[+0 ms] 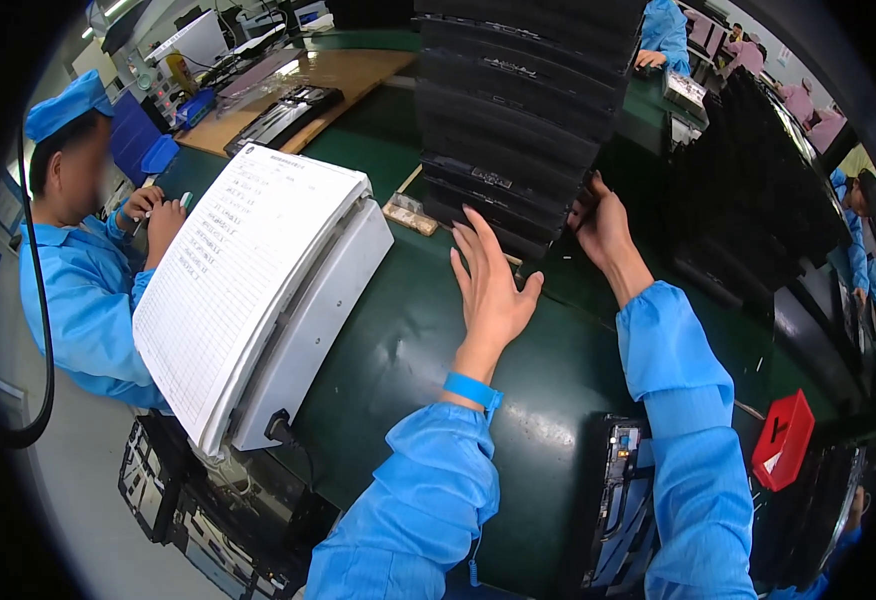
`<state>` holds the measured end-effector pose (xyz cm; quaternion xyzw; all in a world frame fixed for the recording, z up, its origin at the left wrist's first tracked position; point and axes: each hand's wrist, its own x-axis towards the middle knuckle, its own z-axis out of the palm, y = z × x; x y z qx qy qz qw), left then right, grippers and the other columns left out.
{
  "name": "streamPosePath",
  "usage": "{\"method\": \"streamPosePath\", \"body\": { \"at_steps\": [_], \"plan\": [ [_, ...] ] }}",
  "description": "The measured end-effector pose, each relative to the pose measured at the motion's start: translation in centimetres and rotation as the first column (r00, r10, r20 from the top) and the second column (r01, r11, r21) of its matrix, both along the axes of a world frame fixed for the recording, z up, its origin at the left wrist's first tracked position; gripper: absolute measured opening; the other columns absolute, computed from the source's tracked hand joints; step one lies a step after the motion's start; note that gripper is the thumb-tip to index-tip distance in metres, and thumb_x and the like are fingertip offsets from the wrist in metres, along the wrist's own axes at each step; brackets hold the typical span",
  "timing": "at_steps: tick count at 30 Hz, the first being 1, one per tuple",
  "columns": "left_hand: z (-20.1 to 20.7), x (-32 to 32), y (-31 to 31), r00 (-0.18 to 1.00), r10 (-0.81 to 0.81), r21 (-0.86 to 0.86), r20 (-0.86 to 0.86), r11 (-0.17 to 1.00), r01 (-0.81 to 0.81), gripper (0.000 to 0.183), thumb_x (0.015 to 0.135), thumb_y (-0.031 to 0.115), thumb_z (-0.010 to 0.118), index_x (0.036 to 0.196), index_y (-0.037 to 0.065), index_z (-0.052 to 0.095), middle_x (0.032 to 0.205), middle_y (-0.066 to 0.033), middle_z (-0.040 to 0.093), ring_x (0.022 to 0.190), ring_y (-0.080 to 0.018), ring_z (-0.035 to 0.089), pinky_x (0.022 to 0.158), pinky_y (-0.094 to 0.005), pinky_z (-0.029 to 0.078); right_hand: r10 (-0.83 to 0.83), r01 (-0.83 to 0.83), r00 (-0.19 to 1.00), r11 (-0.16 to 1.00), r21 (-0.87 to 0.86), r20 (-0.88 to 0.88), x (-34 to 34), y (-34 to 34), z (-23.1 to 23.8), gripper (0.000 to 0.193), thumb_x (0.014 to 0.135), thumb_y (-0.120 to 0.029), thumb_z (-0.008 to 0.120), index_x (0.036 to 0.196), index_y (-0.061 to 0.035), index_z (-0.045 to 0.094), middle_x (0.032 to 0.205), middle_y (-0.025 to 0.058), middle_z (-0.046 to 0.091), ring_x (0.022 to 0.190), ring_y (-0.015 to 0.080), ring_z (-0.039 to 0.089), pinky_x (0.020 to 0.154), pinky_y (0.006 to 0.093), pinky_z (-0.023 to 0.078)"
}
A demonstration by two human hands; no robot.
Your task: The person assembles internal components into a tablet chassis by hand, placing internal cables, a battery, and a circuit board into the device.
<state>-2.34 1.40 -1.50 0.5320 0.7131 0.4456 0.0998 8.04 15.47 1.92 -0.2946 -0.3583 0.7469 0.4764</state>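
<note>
A tall stack of flat black panels (pixel 518 120) rises from the green work table (pixel 388 340) ahead of me. My left hand (pixel 493 285) is open at the stack's lower front, its fingers spread and pointing up and left. The fingertips overlap the lowest panels; whether they touch is hard to tell. At the lower right side of the stack, my right hand (pixel 603 230) has its fingers bent and apart against the panels' edge. Part of those fingers is lost in the dark. A blue band (pixel 473 391) circles my left wrist.
Left stands a pale grey box (pixel 318 330) with written sheets (pixel 248 260) on top. A worker in blue (pixel 88 270) sits beyond it. Another dark stack (pixel 758 190) is at right. A red bin (pixel 784 440) and an opened device (pixel 618 490) lie nearer me.
</note>
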Motion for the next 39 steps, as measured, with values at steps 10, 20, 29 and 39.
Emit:
{"method": "streamPosePath", "body": {
  "at_steps": [10, 20, 29, 39],
  "plan": [
    [0.5, -0.1, -0.3, 0.999, 0.005, 0.013, -0.040, 1.000, -0.004, 0.129, 0.061, 0.041, 0.080, 0.143, 0.000, -0.011, 0.145, -0.0328, 0.009, 0.138, -0.0446, -0.001, 0.108, -0.0560, 0.001, -0.357, 0.227, 0.864, 0.906, 0.358, 0.354, -0.7, -1.0, -3.2, 0.037, 0.100, -0.029, 0.033, 0.121, -0.0025, 0.047, 0.113, 0.0102, 0.057, 0.100, 0.0208, 0.057, 0.084, 0.0349, 0.046],
    [0.4, 0.5, 0.3, 0.993, 0.025, -0.044, -0.117, 0.999, -0.030, 0.136, 0.057, 0.052, 0.080, 0.141, -0.002, -0.013, 0.147, -0.0300, 0.006, 0.139, -0.0404, 0.002, 0.109, -0.0540, 0.003, -0.805, -0.346, 0.041, 0.544, 0.764, 0.592, 1.9, -2.5, -3.5, 0.012, 0.082, -0.005, 0.050, 0.094, -0.0047, 0.048, 0.084, 0.0152, 0.063, 0.075, 0.0334, 0.063, 0.062, 0.0420, 0.051],
    [0.3, -0.5, 2.5, 0.991, 0.119, -0.013, -0.060, 0.993, -0.120, 0.129, 0.063, 0.051, 0.076, 0.140, -0.007, -0.010, 0.145, -0.0338, 0.008, 0.138, -0.0430, 0.002, 0.108, -0.0554, -0.002, -0.775, -0.425, 0.122, 0.524, 0.738, 0.620, 1.7, -2.8, -3.4, 0.010, 0.090, -0.014, 0.047, 0.091, -0.0037, 0.046, 0.075, 0.0143, 0.061, 0.068, 0.0326, 0.062, 0.058, 0.0427, 0.049],
    [0.1, 0.3, 3.9, 0.947, 0.282, 0.036, -0.152, 0.959, -0.280, 0.116, 0.072, 0.041, 0.073, 0.139, -0.011, -0.006, 0.140, -0.0372, 0.017, 0.135, -0.0442, 0.016, 0.108, -0.0558, 0.009, -0.787, 0.036, 0.442, 0.496, 0.868, 0.432, -0.9, -1.4, -4.7, 0.026, 0.095, -0.018, 0.042, 0.108, 0.0011, 0.054, 0.092, 0.0222, 0.060, 0.084, 0.0307, 0.061, 0.071, 0.0366, 0.050]
  ]
}}
